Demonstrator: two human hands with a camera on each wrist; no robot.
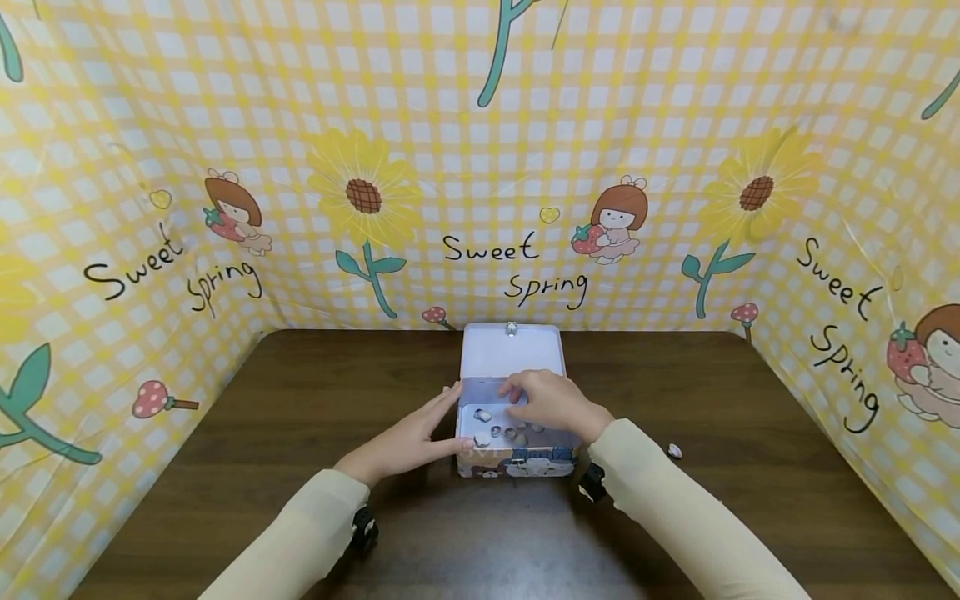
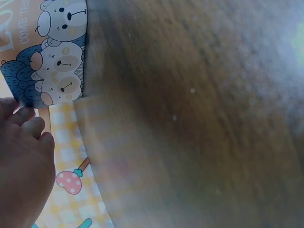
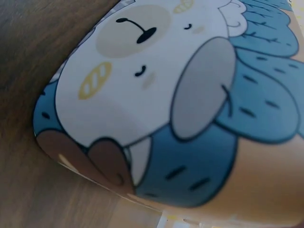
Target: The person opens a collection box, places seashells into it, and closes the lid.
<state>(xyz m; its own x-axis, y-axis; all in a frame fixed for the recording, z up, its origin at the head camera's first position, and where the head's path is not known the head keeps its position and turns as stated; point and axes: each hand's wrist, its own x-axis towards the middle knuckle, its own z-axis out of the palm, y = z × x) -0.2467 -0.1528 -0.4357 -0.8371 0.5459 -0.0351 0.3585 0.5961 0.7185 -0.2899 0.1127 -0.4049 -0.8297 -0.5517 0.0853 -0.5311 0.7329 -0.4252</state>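
Observation:
An illustrated tin box (image 1: 480,468) stands on the table with its white-lined lid (image 1: 510,354) raised at the back. Several small, shiny, pale-and-dark shell-like pieces (image 1: 482,414) lie inside. My left hand (image 1: 412,437) rests along the box's left side, thumb at the front corner and fingers toward the hinge. In the left wrist view, the fingertips touch the box's printed side (image 2: 57,61). My right hand (image 1: 551,402) reaches over the box's right part, thumb and index finger apart. Nothing shows between them. The right wrist view shows only the printed box wall (image 3: 142,76) close up.
One more small shell-like piece (image 1: 675,451) lies on the brown wooden table (image 1: 315,383), right of the box. A yellow checked cloth (image 1: 480,183) with flowers and lettering hangs behind and along both sides of the table.

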